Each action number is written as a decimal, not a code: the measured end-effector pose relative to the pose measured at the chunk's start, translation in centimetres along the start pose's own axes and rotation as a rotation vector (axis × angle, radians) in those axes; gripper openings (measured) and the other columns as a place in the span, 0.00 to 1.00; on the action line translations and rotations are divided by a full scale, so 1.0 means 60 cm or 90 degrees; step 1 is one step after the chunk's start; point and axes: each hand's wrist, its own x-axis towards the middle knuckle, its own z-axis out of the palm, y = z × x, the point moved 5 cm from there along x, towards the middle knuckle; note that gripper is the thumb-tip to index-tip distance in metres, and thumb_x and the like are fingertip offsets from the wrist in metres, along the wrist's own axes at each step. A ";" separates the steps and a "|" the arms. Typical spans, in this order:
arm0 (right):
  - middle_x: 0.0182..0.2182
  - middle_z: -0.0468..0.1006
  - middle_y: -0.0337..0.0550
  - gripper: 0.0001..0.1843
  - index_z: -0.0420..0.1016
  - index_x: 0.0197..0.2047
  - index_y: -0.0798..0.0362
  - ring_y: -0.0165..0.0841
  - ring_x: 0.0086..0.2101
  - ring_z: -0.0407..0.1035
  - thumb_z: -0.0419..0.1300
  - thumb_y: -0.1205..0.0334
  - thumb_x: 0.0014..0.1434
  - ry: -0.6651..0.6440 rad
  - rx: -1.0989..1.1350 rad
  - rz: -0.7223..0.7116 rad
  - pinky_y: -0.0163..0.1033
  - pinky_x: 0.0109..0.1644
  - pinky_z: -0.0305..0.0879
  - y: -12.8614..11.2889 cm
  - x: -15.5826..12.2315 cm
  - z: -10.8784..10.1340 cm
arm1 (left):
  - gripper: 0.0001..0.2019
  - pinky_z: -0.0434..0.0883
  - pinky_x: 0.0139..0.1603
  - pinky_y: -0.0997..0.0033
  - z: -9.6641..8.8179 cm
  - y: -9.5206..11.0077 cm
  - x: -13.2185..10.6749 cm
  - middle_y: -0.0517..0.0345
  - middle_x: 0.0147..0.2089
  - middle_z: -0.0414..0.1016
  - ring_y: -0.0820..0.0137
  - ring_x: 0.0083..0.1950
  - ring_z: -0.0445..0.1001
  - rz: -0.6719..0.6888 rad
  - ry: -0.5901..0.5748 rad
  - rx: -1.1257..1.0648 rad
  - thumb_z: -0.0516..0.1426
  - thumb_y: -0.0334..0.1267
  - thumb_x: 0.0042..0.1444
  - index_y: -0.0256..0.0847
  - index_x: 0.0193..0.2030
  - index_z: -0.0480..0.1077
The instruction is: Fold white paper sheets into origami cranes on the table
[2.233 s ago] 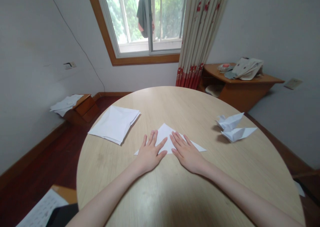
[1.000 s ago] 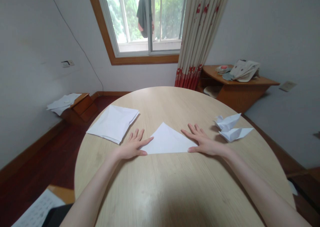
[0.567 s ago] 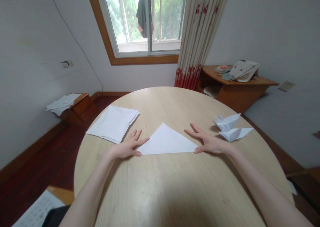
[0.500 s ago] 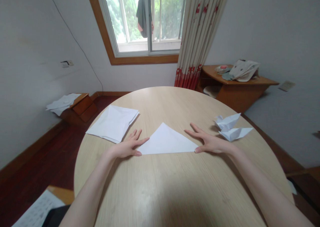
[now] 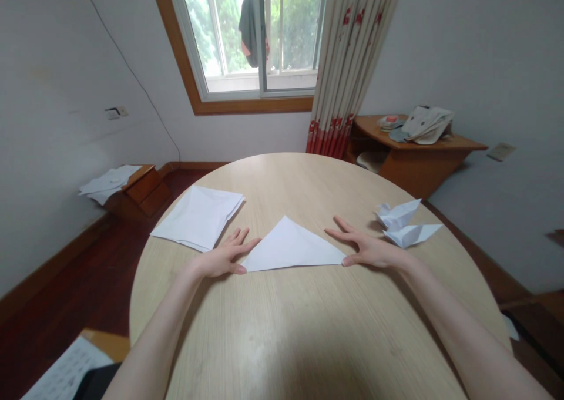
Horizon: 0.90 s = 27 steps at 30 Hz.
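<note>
A white sheet of paper folded into a triangle (image 5: 291,247) lies on the round table, its point away from me and its long edge toward me. My left hand (image 5: 227,256) rests at the triangle's left corner, fingers spread, the thumb beside the tip. At the opposite corner, the thumb of my right hand (image 5: 363,247) touches the paper while the other fingers stretch out apart. Just beyond my left hand is a stack of white paper sheets (image 5: 198,218). Two folded paper cranes (image 5: 405,221) sit past my right hand, one behind the other.
The pale wooden table (image 5: 282,329) has a curved edge all round. Against the back wall, right of the curtain (image 5: 348,65), a brown desk (image 5: 423,153) bears a bag. A low cabinet (image 5: 145,191) with papers on top stands at the left.
The view has shifted slightly. The triangle's long edge now bows a little near its middle; both hands keep nearly the same places at its corners.
</note>
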 end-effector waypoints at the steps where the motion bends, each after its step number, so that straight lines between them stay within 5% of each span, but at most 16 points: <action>1: 0.69 0.28 0.48 0.47 0.52 0.68 0.47 0.46 0.66 0.31 0.63 0.40 0.51 0.001 -0.001 0.000 0.54 0.67 0.39 0.001 0.001 0.000 | 0.38 0.43 0.68 0.45 0.000 0.000 0.000 0.51 0.72 0.25 0.52 0.71 0.26 -0.002 -0.001 -0.003 0.58 0.36 0.58 0.54 0.70 0.43; 13: 0.67 0.49 0.53 0.44 0.59 0.65 0.51 0.47 0.66 0.44 0.61 0.37 0.51 0.081 -0.046 0.035 0.54 0.67 0.44 0.012 0.008 -0.001 | 0.40 0.36 0.69 0.50 0.002 0.000 0.003 0.45 0.72 0.21 0.54 0.71 0.21 -0.023 -0.035 -0.041 0.60 0.33 0.56 0.44 0.71 0.43; 27: 0.59 0.68 0.48 0.22 0.69 0.59 0.47 0.46 0.60 0.60 0.55 0.59 0.61 0.156 -0.108 -0.025 0.55 0.62 0.57 -0.040 0.003 -0.013 | 0.35 0.38 0.68 0.46 0.013 0.000 0.007 0.42 0.72 0.24 0.51 0.71 0.22 -0.005 -0.006 0.023 0.54 0.36 0.62 0.45 0.71 0.41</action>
